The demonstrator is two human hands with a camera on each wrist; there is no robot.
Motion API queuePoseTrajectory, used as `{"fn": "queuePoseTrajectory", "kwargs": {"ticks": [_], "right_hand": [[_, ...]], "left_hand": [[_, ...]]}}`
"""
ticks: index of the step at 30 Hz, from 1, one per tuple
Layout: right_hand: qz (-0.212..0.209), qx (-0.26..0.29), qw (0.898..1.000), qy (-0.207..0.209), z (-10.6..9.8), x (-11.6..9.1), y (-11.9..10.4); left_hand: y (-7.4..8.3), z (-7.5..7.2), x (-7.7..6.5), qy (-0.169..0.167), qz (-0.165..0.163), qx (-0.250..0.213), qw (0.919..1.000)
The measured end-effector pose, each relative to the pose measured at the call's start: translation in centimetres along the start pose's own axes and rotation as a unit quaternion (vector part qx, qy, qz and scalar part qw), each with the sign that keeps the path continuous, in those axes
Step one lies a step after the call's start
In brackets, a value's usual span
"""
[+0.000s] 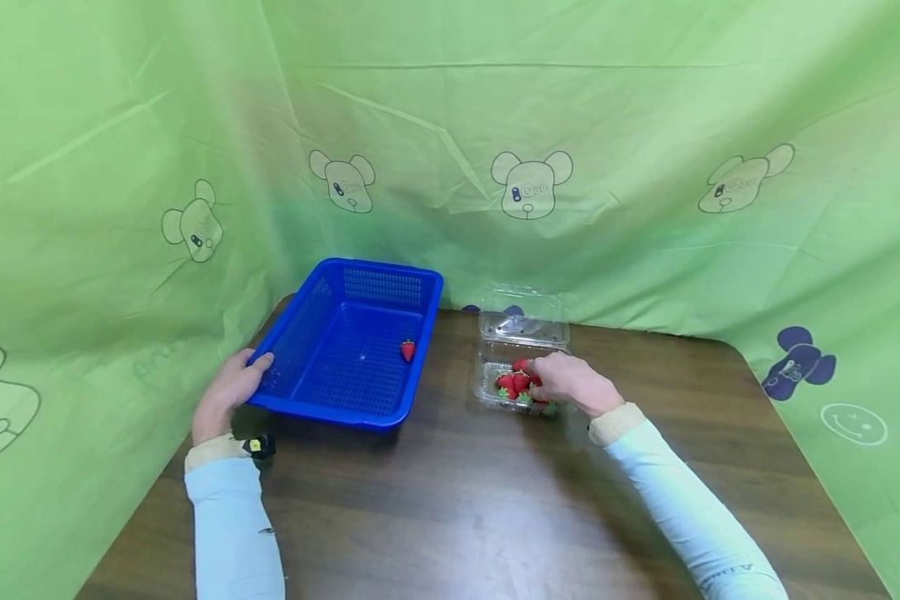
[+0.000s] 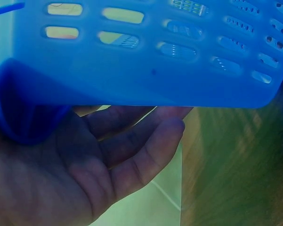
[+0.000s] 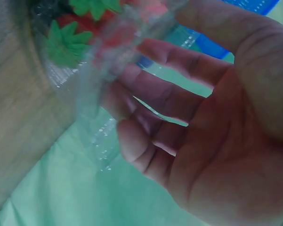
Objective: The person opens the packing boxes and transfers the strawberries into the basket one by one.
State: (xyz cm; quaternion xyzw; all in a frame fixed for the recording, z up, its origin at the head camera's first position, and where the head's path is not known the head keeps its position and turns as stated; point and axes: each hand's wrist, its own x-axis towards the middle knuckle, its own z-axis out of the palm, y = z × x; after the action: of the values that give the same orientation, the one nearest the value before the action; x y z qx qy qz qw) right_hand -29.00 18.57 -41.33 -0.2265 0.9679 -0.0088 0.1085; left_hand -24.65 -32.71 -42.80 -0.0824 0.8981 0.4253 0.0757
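Observation:
A blue plastic basket (image 1: 330, 404) with slotted walls stands tilted at the left of the table. My left hand (image 1: 242, 379) grips its left rim, thumb on top; in the left wrist view the fingers (image 2: 146, 155) curl beneath the rim. One strawberry (image 1: 408, 350) lies inside the basket near its right wall. To the right, a clear clamshell box (image 1: 487, 392) holds several strawberries (image 1: 506, 382) with green leaves. My right hand (image 1: 573, 382) reaches into this box, fingertips among the strawberries. The box wall partly covers those fingertips in the right wrist view, so a pinch is unclear.
The clamshell's hinged lid (image 1: 525, 321) stands open toward the back. Brown wooden table (image 1: 450, 508) lies under everything. Green cloth (image 1: 435, 108) with bear drawings hangs behind and at both sides, close to the basket and the lid.

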Motion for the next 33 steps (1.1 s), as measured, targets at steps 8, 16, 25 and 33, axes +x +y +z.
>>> {"fn": "queuePoseTrajectory", "kwargs": {"ticks": [8, 16, 25, 33], "right_hand": [[0.007, -0.014, 0.999, 0.035, 0.8, 0.2, 0.3], [0.002, -0.005, 0.999, 0.036, 1.4, 0.4, 0.6], [0.01, -0.031, 0.999, 0.041, 1.4, 0.9, 0.4], [0.009, -0.046, 0.996, 0.081, 0.4, 0.7, 0.0]], "left_hand": [[0.0, -0.1, 0.0, 0.0, -0.004, 0.003, 1.0], [0.0, -0.1, 0.0, -0.001, -0.006, 0.008, 1.0], [-0.2, -0.3, 0.1, -0.002, -0.007, 0.003, 1.0], [-0.3, -0.2, 0.1, 0.002, -0.008, 0.01, 0.9999]]}}
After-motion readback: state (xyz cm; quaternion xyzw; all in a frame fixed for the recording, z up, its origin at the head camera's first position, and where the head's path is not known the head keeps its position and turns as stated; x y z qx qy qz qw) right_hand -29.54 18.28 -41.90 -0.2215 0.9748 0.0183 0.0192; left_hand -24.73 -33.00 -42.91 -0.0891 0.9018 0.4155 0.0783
